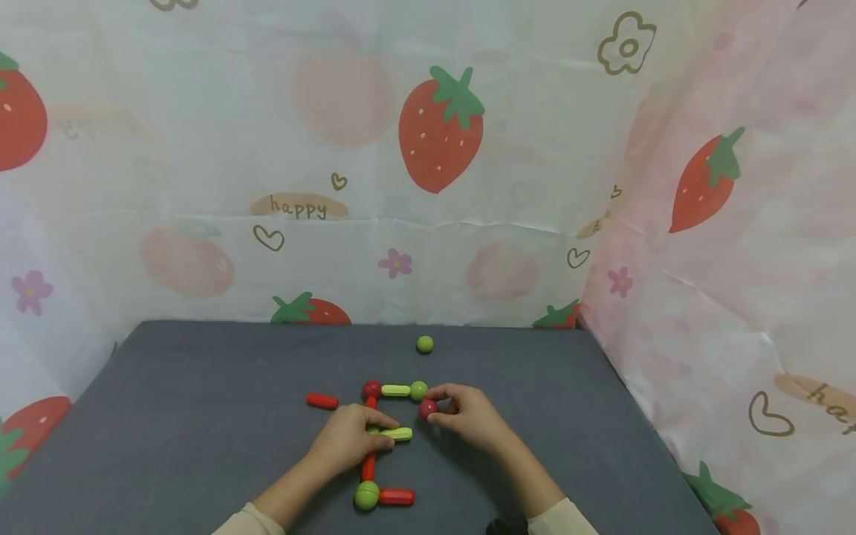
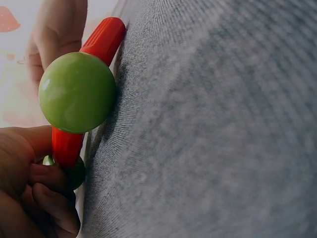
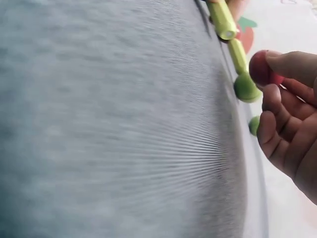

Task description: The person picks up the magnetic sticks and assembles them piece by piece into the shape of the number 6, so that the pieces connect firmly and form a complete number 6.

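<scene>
A figure of rods and balls lies on the grey table [image 1: 200,416]. It has a red ball [image 1: 371,388], a green rod [image 1: 396,390] and a green ball [image 1: 418,389] along its top. A red rod [image 1: 368,467] runs down to a second green ball [image 1: 366,495], which has a short red rod [image 1: 397,496] beside it. My left hand [image 1: 386,438] grips a yellow-green rod [image 1: 401,433] at the figure's middle. My right hand [image 1: 433,413] pinches a small red ball [image 1: 428,407] just off that rod's free end. The right wrist view shows the red ball [image 3: 262,67] between thumb and fingers [image 3: 285,106].
A loose red rod [image 1: 322,401] lies left of the figure, and a loose green ball [image 1: 424,344] sits behind it near the back edge. Strawberry-print cloth walls [image 1: 441,148] close the table at the back and right. In the left wrist view the bottom green ball [image 2: 77,91] fills the near field.
</scene>
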Motion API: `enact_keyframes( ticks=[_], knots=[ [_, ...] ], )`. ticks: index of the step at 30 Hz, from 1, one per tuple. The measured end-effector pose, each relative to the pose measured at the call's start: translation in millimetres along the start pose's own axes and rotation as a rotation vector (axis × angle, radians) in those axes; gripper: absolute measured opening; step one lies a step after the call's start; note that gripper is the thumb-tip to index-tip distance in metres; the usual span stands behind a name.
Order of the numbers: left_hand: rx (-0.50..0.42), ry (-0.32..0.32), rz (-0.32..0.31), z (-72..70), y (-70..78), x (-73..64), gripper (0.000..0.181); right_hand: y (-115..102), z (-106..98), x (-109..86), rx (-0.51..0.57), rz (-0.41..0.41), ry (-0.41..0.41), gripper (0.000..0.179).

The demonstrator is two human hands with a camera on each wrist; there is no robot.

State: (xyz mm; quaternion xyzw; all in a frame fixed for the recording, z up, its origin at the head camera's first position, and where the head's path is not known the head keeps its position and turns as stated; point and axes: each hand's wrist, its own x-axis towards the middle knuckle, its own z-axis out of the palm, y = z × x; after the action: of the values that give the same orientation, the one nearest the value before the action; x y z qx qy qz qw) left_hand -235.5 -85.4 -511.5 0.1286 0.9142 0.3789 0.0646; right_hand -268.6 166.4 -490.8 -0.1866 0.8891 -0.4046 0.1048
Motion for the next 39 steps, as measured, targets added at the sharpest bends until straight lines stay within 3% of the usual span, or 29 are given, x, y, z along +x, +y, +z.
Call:
enact_keyframes(
  ticks=[21,39],
  knots=[
    [-0.009,-0.015,-0.009,-1.1,0.5,1.4,0.02,3,15,-10.4,0.049,0.024,-0.105,0.029],
    [0.017,-0.052,-0.002,-4.9,5.0,0.6,0.021,1,16,-13.1,0.066,0.044,-0.105,0.029]
  ],
)
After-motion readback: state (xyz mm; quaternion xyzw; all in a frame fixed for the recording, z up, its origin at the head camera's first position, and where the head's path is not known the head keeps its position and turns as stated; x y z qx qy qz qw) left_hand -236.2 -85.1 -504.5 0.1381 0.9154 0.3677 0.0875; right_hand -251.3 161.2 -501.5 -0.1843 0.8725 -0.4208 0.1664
